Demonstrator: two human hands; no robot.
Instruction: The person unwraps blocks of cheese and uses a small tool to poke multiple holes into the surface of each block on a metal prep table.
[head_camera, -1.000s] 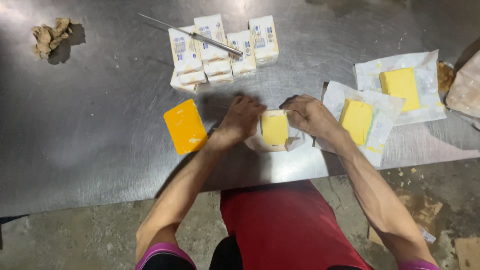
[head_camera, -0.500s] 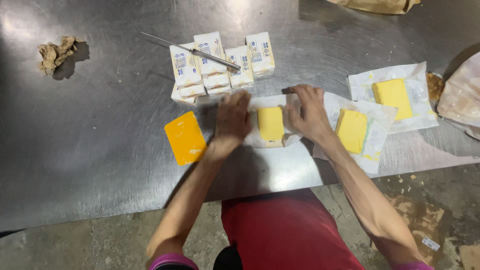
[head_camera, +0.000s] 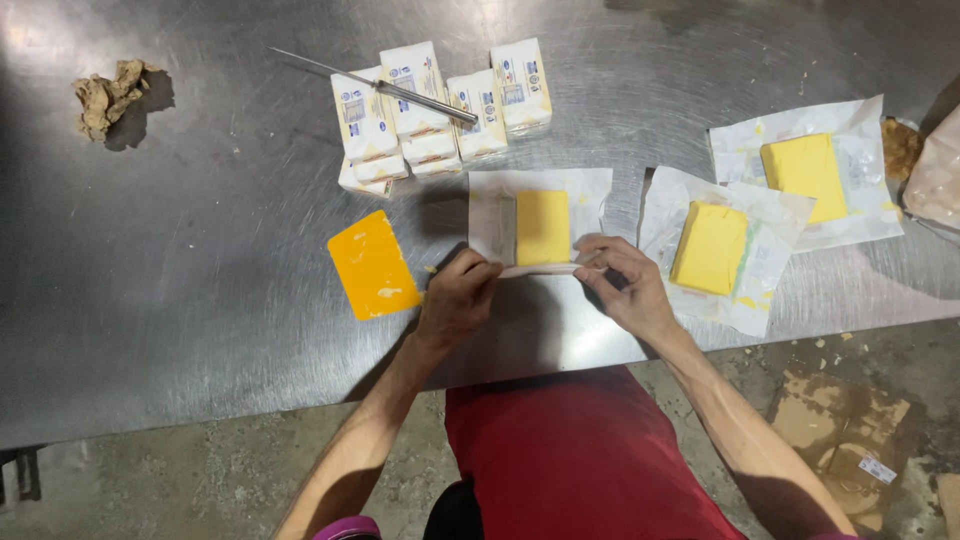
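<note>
Both hands, left hand (head_camera: 458, 297) and right hand (head_camera: 622, 283), pinch the near edge of the wrapper (head_camera: 492, 210) under the butter block (head_camera: 542, 227) (fingertips partly hidden beneath the paper).

Steel table (head_camera: 200, 200), brushed and scuffed, as I see it from the head view. Directly on it: a cluster of wrapped butter packs (head_camera: 440, 110) with a long knife (head_camera: 380, 85) across them (not on the steel itself), an orange scraper card (head_camera: 372, 265), three opened wrappers each bearing a yellow block (head_camera: 542, 227) (head_camera: 710, 247) (head_camera: 803, 176), and a crumpled brown wad (head_camera: 108, 92) far left.
</note>
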